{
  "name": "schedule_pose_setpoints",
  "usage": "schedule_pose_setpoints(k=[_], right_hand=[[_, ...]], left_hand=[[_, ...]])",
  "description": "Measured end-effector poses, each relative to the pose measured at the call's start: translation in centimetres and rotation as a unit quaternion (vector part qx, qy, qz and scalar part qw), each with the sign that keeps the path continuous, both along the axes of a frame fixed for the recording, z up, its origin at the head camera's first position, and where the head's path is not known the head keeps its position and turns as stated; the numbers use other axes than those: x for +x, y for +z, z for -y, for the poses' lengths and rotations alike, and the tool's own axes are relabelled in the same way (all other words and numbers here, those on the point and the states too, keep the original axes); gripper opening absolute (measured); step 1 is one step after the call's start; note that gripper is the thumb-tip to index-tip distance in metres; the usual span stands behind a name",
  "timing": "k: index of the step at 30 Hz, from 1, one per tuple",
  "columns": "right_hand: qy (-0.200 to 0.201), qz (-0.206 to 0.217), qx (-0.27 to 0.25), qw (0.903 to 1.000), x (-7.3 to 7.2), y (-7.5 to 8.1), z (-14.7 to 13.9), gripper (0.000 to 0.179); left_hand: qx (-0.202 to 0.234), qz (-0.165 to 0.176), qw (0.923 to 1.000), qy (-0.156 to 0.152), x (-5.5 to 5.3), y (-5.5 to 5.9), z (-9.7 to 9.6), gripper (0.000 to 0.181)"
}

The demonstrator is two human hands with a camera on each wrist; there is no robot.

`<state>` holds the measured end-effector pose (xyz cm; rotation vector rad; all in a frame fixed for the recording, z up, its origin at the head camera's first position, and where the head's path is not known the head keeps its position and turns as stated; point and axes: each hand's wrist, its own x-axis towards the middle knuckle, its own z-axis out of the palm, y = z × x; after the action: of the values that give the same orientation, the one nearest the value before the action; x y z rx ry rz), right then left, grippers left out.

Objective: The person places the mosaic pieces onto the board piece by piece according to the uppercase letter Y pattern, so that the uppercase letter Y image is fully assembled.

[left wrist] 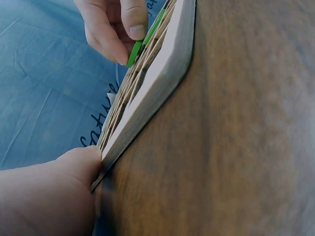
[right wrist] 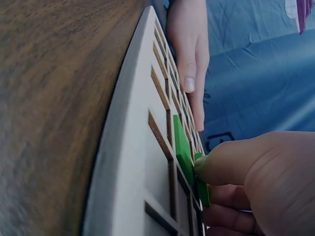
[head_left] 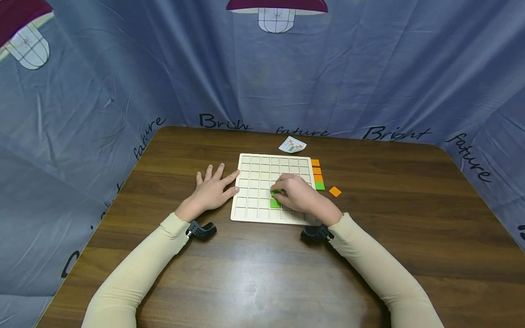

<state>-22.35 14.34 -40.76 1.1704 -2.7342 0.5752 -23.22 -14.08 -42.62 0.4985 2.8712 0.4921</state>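
Observation:
A pale wooden grid board (head_left: 254, 159) with square recesses lies flat on the table. My right hand (head_left: 299, 193) is over it and pinches a green square tile (right wrist: 202, 189) between thumb and fingers, the tile tilted at the board's surface. Beside that tile, another green tile (head_left: 275, 203) sits in a recess one row nearer. With fingers spread, my left hand (head_left: 211, 191) lies on the table at the board's left side, its thumb and index finger touching the edge. In the left wrist view the held green tile (left wrist: 134, 54) shows edge-on.
Along the board's right edge lie several orange tiles (head_left: 317, 171) and a green tile (head_left: 319, 186). A single orange tile (head_left: 335, 192) rests farther right. Behind the board is a curled paper card (head_left: 292, 144) with a printed coloured grid. A blue curtain (head_left: 328, 82) surrounds the wooden table.

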Motion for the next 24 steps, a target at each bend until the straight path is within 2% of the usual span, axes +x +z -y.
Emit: schedule_pose_setpoints(k=[8, 24], right_hand=[[0.0, -0.002, 0.0, 1.0, -0.05, -0.18, 0.17, 0.017], [-0.001, -0.004, 0.0, 1.0, 0.35, -0.37, 0.25, 0.018]], left_hand=[[-0.001, 0.002, 1.0, 0.002, 0.17, 0.34, -0.07, 0.061], [0.001, 0.001, 1.0, 0.002, 0.17, 0.13, -0.08, 0.061]])
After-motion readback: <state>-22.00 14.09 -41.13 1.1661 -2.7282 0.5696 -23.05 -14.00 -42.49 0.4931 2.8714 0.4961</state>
